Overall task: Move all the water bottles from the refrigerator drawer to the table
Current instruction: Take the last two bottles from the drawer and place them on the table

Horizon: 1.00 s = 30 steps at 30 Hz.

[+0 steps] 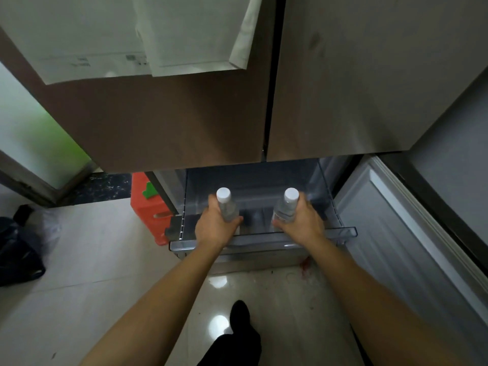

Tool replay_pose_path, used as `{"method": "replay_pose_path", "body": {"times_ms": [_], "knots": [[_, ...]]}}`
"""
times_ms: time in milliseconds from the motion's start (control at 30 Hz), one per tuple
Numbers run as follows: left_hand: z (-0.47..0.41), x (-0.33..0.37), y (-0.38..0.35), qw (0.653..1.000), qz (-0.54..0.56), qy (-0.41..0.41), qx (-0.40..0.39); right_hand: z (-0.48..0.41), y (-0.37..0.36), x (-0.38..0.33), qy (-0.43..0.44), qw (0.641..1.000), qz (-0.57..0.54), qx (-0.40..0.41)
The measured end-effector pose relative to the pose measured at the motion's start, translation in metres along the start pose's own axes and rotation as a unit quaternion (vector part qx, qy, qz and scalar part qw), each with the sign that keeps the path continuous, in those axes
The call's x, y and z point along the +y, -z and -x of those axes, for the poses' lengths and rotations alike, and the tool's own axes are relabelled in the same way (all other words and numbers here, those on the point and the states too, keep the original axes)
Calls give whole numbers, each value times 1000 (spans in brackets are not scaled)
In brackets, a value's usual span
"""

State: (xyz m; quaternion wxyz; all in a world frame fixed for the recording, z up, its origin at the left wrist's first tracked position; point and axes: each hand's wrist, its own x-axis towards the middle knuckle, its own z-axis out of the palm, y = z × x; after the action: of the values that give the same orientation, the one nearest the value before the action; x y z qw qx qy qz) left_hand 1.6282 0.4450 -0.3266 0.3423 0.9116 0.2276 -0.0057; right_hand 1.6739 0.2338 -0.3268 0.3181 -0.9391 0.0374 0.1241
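Both hands, left (pixel 214 225) and right (pixel 303 222), each grip 1 clear white-capped plastic bottle, left bottle (pixel 226 207) and right bottle (pixel 286 207), upright over the translucent drawer (pixel 343 231).

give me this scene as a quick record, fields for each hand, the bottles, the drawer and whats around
left grip: holds left bottle, white cap up
right grip: holds right bottle, white cap up
drawer: pulled out, clear walls, both bottles over it
more bottles inside: cannot tell
fridge doors: closed above the drawer
floor: red stool left of the drawer, dark bag far left
table: not in view
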Motion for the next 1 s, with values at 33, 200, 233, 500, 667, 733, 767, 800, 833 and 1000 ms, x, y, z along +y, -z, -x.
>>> {"method": "replay_pose_path", "body": {"times_ms": [33, 200, 233, 500, 667, 733, 767, 800, 833, 1000], "knots": [[-3, 1, -3, 1000, 5, -4, 6, -1, -2, -1, 2, 1000, -3, 12], [-4, -1, -14, 1000, -1, -17, 21, -4, -6, 5, 9, 999, -9, 30], [-3, -2, -14, 1000, 4, -15, 22, -5, -6, 5, 3, 1000, -15, 27], [13, 11, 5, 993, 114, 6, 37, 0, 11, 7, 4, 994, -110, 18], [63, 34, 31, 970, 225, -36, 88, 22, 46, 10, 124, 977, -171, 29], [94, 46, 43, 962, 248, -54, 104, 39, 60, 9, 172, 961, -211, 50], [110, 52, 49, 960, 247, -64, 111, 48, 66, 9, 193, 951, -232, 61], [125, 55, 53, 960, 243, -68, 120, 57, 72, 9, 212, 941, -255, 70], [141, 56, 57, 957, 247, -72, 131, 66, 76, 8, 230, 930, -277, 78], [229, 44, 90, 946, 250, -63, 196, 121, 86, -10, 313, 895, -316, 45]]}}
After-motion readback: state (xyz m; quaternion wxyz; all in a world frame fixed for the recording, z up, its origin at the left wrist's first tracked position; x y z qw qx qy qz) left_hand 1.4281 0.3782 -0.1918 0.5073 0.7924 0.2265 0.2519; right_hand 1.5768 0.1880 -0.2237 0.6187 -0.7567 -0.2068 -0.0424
